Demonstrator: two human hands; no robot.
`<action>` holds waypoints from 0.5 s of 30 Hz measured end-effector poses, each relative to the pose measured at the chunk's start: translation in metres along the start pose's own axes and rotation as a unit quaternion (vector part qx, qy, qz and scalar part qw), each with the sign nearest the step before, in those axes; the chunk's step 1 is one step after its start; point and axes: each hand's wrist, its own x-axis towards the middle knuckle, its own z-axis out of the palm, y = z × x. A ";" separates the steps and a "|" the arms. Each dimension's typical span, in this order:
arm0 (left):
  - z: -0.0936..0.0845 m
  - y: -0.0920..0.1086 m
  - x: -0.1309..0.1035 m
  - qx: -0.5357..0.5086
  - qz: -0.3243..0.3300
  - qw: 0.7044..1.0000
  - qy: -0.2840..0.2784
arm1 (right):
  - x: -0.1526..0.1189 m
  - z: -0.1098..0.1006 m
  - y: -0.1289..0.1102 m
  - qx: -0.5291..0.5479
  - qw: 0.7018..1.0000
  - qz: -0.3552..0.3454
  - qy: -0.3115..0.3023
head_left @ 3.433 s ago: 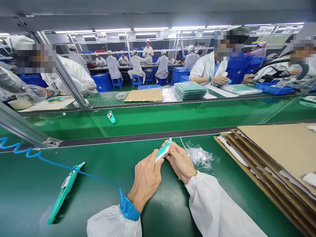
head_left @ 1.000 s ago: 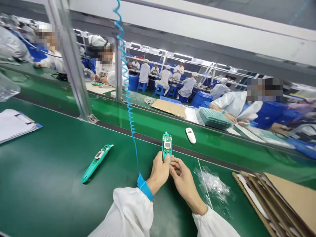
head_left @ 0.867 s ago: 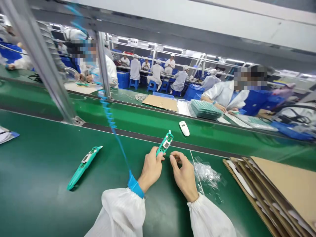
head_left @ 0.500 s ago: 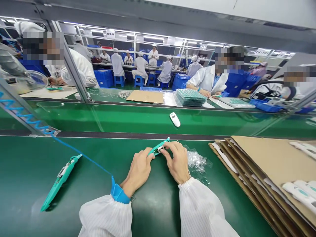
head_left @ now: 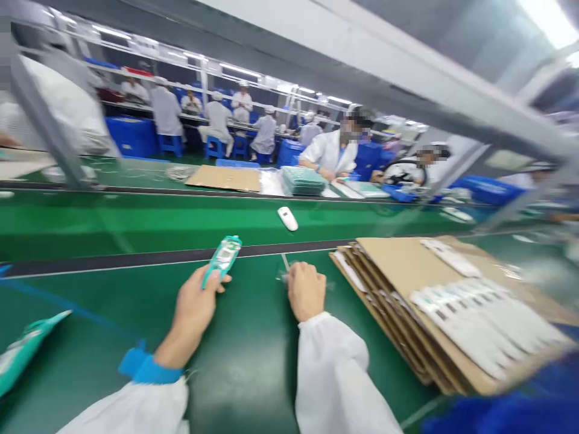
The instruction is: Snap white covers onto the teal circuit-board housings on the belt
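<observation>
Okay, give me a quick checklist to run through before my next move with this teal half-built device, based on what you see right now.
1. Left hand has the teal device gripped at its lower end: ok.
2. Board side of the device faces up: ok.
3. Right hand closed, knuckles up, resting on the green mat; whether it holds anything: cannot tell.
4. White casings laid out on the cardboard stack to the right: ok.
5. Blue wrist strap on the left wrist: ok.
6. Picture sharp enough to check small parts: not ok, it is motion-blurred.
</observation>
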 end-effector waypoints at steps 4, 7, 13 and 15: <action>0.003 0.005 0.003 -0.116 -0.066 0.991 -0.026 | -0.002 -0.057 0.029 0.027 0.999 -0.024 -0.019; 0.005 0.016 -0.002 -0.210 -0.114 0.970 -0.042 | -0.009 -0.125 0.069 0.018 1.000 0.007 0.002; 0.009 0.016 -0.005 -0.263 -0.103 0.955 -0.088 | -0.048 -0.201 0.164 -0.248 0.951 0.171 -0.063; 0.012 0.012 -0.005 -0.272 -0.105 0.951 -0.106 | -0.059 -0.203 0.180 -0.232 0.953 0.171 -0.096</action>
